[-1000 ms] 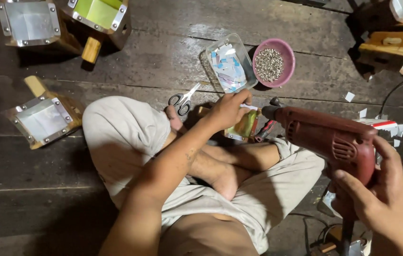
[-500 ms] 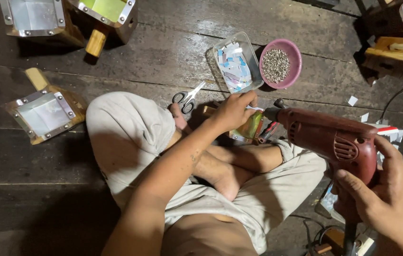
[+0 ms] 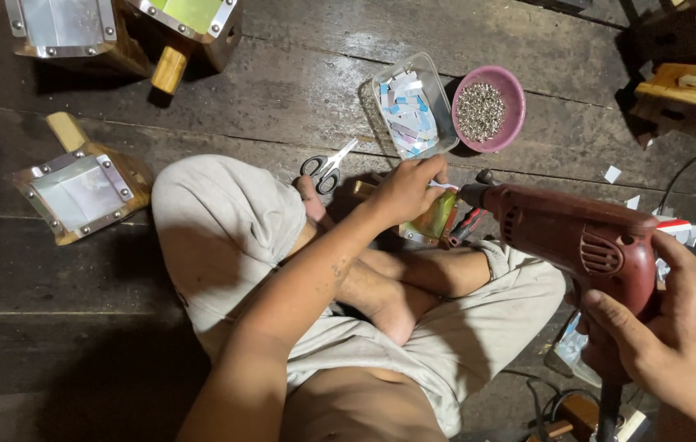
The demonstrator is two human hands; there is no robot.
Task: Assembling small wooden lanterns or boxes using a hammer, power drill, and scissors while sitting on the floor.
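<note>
I sit cross-legged on a dark wooden floor. My left hand (image 3: 408,190) reaches forward and pinches a small white strip over a small wooden box with a green-yellow panel (image 3: 434,219) that rests by my feet. My right hand (image 3: 666,344) grips the handle of a dark red electric drill (image 3: 577,237), whose nose points left toward that box. Just beyond my left hand lies a clear plastic tray of coloured paper strips (image 3: 411,106), with a pink bowl of small metal screws (image 3: 489,109) beside it.
Scissors (image 3: 327,166) lie on the floor left of my hand. Wooden boxes with shiny panels sit at the left (image 3: 82,195) and top left (image 3: 65,29). More wooden pieces (image 3: 688,86) are at the top right. Paper scraps and a cable lie at the right.
My left hand has stayed at the box with the strip. The drill has come a little closer to the box, and the view has shifted slightly.
</note>
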